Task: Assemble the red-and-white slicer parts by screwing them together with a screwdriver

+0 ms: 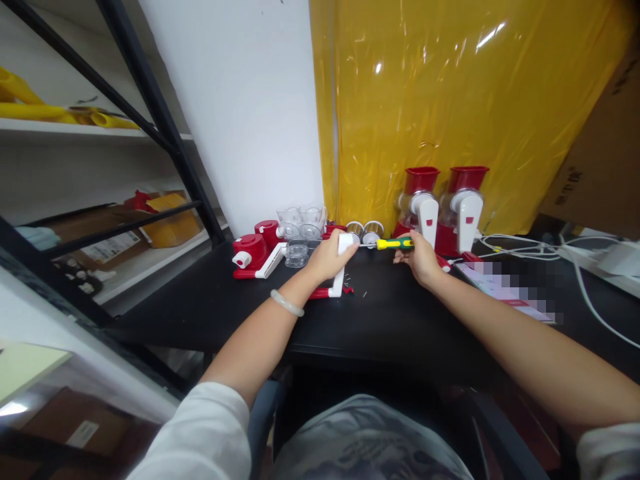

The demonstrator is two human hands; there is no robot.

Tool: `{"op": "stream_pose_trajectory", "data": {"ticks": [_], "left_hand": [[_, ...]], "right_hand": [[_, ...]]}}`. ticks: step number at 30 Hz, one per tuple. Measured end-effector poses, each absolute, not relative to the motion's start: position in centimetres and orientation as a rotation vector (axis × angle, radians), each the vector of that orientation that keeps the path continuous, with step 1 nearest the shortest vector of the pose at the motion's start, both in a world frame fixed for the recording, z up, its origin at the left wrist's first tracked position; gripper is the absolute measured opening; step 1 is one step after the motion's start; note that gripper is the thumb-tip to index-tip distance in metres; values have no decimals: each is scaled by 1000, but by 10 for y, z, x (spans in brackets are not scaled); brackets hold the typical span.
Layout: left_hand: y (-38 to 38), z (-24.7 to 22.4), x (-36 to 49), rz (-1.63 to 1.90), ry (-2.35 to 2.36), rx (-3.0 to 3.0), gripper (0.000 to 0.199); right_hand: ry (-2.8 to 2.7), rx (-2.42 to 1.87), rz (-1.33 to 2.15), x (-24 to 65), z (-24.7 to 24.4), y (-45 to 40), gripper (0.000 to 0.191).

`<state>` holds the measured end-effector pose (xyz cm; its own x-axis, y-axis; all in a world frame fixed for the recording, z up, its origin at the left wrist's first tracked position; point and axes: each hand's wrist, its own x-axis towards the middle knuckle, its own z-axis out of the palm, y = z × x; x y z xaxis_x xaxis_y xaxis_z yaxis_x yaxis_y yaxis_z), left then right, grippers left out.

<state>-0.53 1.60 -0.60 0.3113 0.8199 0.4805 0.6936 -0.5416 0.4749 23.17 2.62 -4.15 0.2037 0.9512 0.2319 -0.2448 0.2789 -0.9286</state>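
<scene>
In the head view, the left hand [327, 259] had its grip closed around the upper part of a white crank [337, 283], which was above the counter [360, 333]. The right hand [424, 261] had its grip closed on the yellow and green handle of a screwdriver [387, 245], which pointed to the crank's top (whether the tip touched it, I could not tell). Two metal drums [373, 231] were just behind the screwdriver, and two red and white grinders [469, 217] stood behind the right hand.
</scene>
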Motion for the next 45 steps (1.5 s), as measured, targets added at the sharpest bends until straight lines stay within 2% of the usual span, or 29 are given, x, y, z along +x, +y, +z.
{"op": "stream_pose_trajectory", "data": {"ticks": [3,12,21,24,30,35,39,45], "left_hand": [[16,-6,-5,1039,1390,2387,51],[16,-6,-6,1041,1391,2389,52],[15,-5,-5,1052,1385,2376,52],[16,-6,-5,1052,1389,2376,52],[16,-6,-5,1038,1400,2383,52],[15,-5,-5,1042,1403,2386,52],[16,-6,-6,1048,1395,2390,52],[16,-6,-6,1051,1389,2384,53]], "right_hand": [[-979,-870,1072,233,-40,26,14],[-956,-870,1064,231,-41,26,10],[-1056,-917,964,230,-44,26,36],[-1024,-945,979,230,-43,27,34],[-994,-885,1085,234,-42,28,18],[-993,-884,1049,232,-43,27,16],[-1023,-869,1040,233,-46,30,19],[-1050,-869,1017,233,-47,30,37]]}}
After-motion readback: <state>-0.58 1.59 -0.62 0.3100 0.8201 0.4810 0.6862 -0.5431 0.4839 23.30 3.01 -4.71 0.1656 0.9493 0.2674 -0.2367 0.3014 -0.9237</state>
